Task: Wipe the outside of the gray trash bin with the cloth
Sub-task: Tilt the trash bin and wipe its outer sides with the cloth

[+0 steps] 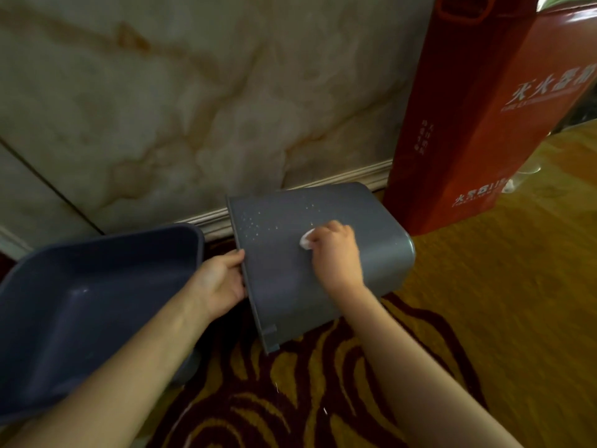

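A gray trash bin (pixel 284 286) lies on its side on the carpet, its open rim to the left and its base to the right. White specks dot the upper left of its top face. My right hand (pixel 336 253) presses a small white cloth (pixel 306 241) against that face near the middle. My left hand (pixel 223 279) grips the bin's rim on the left, fingers curled over the edge.
A second, darker gray bin (pixel 80 305) stands open at the lower left, under my left forearm. A tall red box (pixel 478 118) with white lettering stands at the right against the marble wall (pixel 193 92). Patterned yellow and dark red carpet (pixel 323 399) covers the floor.
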A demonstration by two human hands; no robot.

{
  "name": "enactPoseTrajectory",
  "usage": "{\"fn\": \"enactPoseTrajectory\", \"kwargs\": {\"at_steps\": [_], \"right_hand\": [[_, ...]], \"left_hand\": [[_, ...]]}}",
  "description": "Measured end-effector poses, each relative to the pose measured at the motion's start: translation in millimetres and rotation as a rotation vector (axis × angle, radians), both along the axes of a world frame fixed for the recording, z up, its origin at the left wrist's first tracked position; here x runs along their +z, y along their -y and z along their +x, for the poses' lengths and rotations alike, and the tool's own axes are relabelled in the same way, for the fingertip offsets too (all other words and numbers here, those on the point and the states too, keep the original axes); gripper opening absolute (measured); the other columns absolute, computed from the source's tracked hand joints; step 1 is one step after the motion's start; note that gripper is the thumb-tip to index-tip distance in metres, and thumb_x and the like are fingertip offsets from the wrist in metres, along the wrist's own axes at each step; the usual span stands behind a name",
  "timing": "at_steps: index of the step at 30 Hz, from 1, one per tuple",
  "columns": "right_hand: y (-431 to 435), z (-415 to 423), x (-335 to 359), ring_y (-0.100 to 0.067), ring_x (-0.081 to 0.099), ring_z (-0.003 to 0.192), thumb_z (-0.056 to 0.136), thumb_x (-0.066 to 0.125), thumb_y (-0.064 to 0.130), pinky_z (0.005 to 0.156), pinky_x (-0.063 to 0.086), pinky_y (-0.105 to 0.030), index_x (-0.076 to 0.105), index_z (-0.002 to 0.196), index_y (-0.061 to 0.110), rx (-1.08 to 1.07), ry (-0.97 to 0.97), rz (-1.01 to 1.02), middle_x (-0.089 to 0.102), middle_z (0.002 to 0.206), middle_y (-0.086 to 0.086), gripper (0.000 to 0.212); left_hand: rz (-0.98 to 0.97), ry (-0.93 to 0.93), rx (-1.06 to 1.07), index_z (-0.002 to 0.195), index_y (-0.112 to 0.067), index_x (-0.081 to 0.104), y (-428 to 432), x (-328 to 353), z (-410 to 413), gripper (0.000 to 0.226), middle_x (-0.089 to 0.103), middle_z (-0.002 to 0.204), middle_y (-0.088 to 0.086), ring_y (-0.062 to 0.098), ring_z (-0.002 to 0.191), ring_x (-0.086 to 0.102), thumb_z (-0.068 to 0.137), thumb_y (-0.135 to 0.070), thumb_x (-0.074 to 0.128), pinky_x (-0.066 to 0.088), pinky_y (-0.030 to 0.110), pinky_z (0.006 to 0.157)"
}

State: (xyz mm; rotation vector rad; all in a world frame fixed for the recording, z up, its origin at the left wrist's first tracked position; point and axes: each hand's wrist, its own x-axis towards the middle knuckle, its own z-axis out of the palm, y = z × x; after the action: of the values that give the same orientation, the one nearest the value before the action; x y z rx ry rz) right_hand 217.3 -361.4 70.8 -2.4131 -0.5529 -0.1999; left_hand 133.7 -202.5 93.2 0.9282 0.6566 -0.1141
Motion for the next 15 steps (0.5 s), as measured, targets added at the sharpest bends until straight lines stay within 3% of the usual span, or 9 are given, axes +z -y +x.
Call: {"fn": "enactPoseTrajectory", "kwargs": {"at_steps": [5,9,11,15], "right_hand": [[59,57,-8,-0.038,0.050,0.099,0.087,0.047,-0.001,0.087,0.033,-0.038,0.068,0.098,0.005,-0.207,0.026,-0.081,0.062,0.105,-0.019,0.025],[61,63,-3,-0.038,0.047,0.099,0.090,0.052,0.004,0.083,0.039,-0.041,0.068,0.096,0.003,-0.355,-0.013,0.045,0.062,0.103,-0.021,0.018],[38,47,5,-0.036,0.049,0.099,0.088,0.053,0.004,0.082,0.036,-0.035,0.068,0.098,0.005,-0.283,0.034,0.054,0.063,0.102,-0.019,0.018],[-37,-9,18,-0.038,0.054,0.086,0.074,0.061,-0.008,0.073,0.043,-0.037,0.071,0.081,0.005,0.138,0.112,0.098,0.065,0.086,-0.019,0.017]], "left_hand": [[-0.007,-0.016,-0.018,0.108,-0.009,0.060,-3,-3,-1,0.030,0.074,0.089,0.010,0.023,0.084,0.069,0.096,-0.021,0.036,0.058,0.038,0.069],[0.023,-0.014,-0.003,0.101,-0.014,0.064,-6,-1,6,0.032,0.073,0.079,0.006,0.022,0.081,0.066,0.095,-0.034,0.040,0.054,0.039,0.076],[0.055,-0.028,0.007,0.100,-0.015,0.063,-8,2,14,0.034,0.071,0.081,0.006,0.023,0.082,0.062,0.094,-0.039,0.040,0.050,0.038,0.078],[0.093,-0.027,0.072,0.102,-0.015,0.059,-19,6,30,0.033,0.062,0.087,0.007,0.020,0.072,0.058,0.095,-0.037,0.037,0.048,0.034,0.070]]}}
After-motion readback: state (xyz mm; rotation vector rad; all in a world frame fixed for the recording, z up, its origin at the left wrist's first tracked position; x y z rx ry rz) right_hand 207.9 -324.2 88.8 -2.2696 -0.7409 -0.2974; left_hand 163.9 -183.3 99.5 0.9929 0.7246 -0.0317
